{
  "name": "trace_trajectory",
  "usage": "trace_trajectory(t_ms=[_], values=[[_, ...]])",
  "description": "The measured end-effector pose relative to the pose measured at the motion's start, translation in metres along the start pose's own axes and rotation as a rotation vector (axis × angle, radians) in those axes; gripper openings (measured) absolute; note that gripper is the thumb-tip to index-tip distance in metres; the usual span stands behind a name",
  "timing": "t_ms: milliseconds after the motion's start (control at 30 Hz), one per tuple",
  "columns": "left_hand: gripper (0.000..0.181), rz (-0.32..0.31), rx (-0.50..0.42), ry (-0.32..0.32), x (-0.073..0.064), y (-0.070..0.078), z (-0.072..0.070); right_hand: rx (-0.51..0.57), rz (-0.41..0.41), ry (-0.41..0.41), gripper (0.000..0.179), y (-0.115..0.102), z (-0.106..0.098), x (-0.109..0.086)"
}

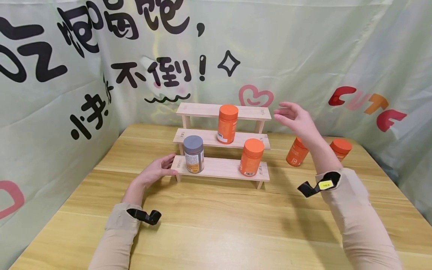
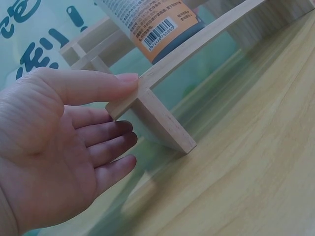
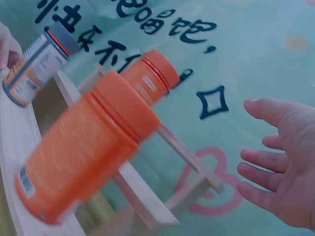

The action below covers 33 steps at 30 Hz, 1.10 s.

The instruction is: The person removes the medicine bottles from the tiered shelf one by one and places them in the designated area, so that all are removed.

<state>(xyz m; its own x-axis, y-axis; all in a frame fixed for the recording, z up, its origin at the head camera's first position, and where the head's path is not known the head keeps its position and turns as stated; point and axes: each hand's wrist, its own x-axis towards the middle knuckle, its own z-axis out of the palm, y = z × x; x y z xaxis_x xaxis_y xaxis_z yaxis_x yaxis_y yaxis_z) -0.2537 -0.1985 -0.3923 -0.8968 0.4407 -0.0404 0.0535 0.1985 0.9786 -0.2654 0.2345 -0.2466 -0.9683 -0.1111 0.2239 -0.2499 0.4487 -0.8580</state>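
A three-step wooden shelf (image 1: 219,167) stands on the table. My left hand (image 1: 156,171) is at the left end of its lowest step. In the left wrist view the thumb (image 2: 110,88) lies on the board's corner, with the other fingers below and behind the end. My right hand (image 1: 295,119) is raised off the shelf's right side, fingers spread and holding nothing. On the lowest step stand a grey-lidded jar (image 1: 194,154) at left and an orange jar (image 1: 251,157) at right. Another orange jar (image 1: 227,124) stands upright on the middle step.
Behind the right forearm, two more orange jars stand on the table, one (image 1: 297,153) nearer the shelf and one (image 1: 341,147) farther right, both partly hidden. A printed cloth (image 1: 297,48) hangs behind and at the left of the wooden table (image 1: 216,225).
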Motion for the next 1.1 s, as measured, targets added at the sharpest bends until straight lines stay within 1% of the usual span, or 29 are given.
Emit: trace_trajectory(t_ms=[233,467,667,867,1100], values=[[0.082,-0.003,0.008,0.003,0.0,-0.001,-0.001,0.061,-0.052,-0.068,0.062,-0.013,0.024,0.013],[0.082,-0.004,0.02,0.003,0.001,-0.001,-0.002,0.068,-0.091,-0.124,0.062,-0.025,0.047,0.025],[0.082,0.003,0.025,0.001,0.002,-0.002,-0.002,0.059,-0.082,-0.156,0.062,-0.031,0.062,0.032],[0.083,0.011,0.047,-0.003,0.001,-0.002,-0.001,0.052,-0.061,-0.204,0.065,-0.031,0.073,0.035],[0.082,0.008,0.046,0.003,0.001,-0.002,0.0,0.053,-0.05,-0.221,0.064,-0.033,0.084,0.038]])
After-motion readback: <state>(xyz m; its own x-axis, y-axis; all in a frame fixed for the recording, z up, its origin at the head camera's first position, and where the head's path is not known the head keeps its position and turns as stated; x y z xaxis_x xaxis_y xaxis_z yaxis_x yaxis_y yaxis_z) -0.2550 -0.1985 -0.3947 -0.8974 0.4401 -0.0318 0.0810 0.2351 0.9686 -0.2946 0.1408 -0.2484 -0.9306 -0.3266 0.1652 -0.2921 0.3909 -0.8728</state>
